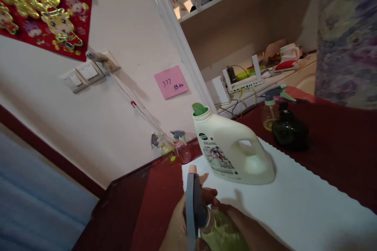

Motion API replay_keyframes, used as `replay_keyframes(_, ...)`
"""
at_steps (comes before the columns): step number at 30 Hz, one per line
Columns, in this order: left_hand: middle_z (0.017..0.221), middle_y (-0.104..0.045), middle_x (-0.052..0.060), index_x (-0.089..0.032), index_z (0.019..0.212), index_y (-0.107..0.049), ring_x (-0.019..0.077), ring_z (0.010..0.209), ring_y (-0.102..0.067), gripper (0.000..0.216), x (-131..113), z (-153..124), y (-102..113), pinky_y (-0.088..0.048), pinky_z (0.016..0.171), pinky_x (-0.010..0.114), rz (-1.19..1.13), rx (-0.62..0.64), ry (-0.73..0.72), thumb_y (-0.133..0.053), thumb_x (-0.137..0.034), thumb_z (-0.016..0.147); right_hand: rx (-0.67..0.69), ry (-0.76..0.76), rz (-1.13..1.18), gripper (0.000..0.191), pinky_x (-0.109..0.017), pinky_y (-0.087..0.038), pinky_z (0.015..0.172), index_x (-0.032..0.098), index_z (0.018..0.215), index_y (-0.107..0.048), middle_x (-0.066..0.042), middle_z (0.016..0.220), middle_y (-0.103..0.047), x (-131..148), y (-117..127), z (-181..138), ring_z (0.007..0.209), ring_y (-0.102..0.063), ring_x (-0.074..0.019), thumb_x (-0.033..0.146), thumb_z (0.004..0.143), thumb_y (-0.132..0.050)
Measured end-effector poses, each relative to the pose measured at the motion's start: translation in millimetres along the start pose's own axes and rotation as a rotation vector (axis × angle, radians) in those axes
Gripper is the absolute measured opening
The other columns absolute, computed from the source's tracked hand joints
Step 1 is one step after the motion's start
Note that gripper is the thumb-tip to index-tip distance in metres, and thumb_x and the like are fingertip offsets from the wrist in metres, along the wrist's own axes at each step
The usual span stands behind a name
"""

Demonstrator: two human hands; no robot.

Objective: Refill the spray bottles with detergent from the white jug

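Observation:
Low in the head view is a spray bottle point(223, 231) with a see-through yellow-green body, a grey head and a peach nozzle. My left hand point(174, 225) is closed round its grey spray head from the left. My right hand point(235, 217) reaches in from the right and closes on the bottle near its neck; the bottle hides part of its fingers. Just beyond my hands stands a large pale green detergent jug point(235, 149), upright and uncapped, with a green spout piece showing in its mouth. It rests on a white sheet point(297, 188).
Beside the wall stand a pink spray bottle point(183, 151) and a yellowish one point(167, 151). At the right are a clear spray bottle point(269, 115) and a dark green pump bottle point(290, 131). A white router point(244, 82) sits on the shelf behind.

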State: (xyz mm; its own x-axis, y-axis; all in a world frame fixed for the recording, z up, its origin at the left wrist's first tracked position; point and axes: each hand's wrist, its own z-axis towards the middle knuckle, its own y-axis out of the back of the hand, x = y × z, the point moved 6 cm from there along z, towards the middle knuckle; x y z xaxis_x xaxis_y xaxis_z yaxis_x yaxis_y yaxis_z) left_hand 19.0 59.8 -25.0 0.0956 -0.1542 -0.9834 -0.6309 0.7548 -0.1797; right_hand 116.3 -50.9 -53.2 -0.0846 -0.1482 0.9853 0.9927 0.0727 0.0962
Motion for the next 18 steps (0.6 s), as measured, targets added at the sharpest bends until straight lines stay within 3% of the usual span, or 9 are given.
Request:
replay_keyframes(3, 0.102, -0.074, 0.016, -0.02, 0.1, -0.078, 0.0363, 0.094, -0.071, 0.059, -1, -7, 0, -0.052, 0.091, 0.055, 0.059, 0.139, 0.068, -0.081, -0.066, 0.063, -0.013, -0.038, 0.015, 0.07, -0.043, -0.05, 0.102, 0.024, 0.139, -0.054, -0.014, 0.139, -0.063, -3, -1, 3, 0.126, -0.06, -0.0348, 0.043, 0.075, -0.072)
replay_keyframes(7, 0.132, -0.065, 0.014, -0.022, 0.109, -0.077, 0.0427, 0.123, -0.058, 0.066, -24, -30, -7, -0.043, 0.107, 0.055, 0.168, 0.12, -0.146, -0.085, -0.065, 0.058, -0.012, -0.052, -0.04, 0.068, -0.043, -0.049, 0.102, 0.027, 0.135, -0.057, -0.01, 0.134, -0.066, -11, -3, 6, 0.122, -0.063, -0.0344, 0.037, 0.07, -0.075)
replay_keyframes(10, 0.114, -0.073, 0.014, -0.023, 0.101, -0.08, 0.041, 0.125, -0.056, 0.05, -38, -39, -13, -0.045, 0.106, 0.053, 0.314, 0.087, -0.283, -0.081, -0.06, 0.067, -0.011, -0.048, -0.041, 0.071, -0.042, -0.048, 0.102, 0.027, 0.137, -0.056, -0.01, 0.134, -0.066, -11, -2, 4, 0.122, -0.063, -0.0337, 0.035, 0.07, -0.075)
replay_keyframes(14, 0.097, -0.075, 0.014, -0.023, 0.09, -0.079, 0.0399, 0.112, -0.063, 0.045, -46, -35, -7, -0.051, 0.096, 0.052, 0.357, 0.023, -0.374, -0.082, -0.061, 0.065, -0.001, -0.068, -0.08, 0.075, -0.039, -0.05, 0.1, 0.023, 0.137, -0.056, -0.013, 0.135, -0.066, 1, 3, 0, 0.119, -0.064, -0.0324, 0.035, 0.066, -0.076)
replay_keyframes(18, 0.078, -0.07, 0.011, -0.023, 0.071, -0.075, 0.037, 0.096, -0.067, 0.056, -46, -32, 16, -0.054, 0.089, 0.052, 0.287, -0.185, -0.42, -0.088, -0.069, 0.043, 0.015, -0.063, -0.105, 0.08, -0.037, -0.048, 0.102, 0.02, 0.138, -0.055, -0.014, 0.136, -0.064, 11, 5, -2, 0.121, -0.063, -0.0325, 0.035, 0.062, -0.078)
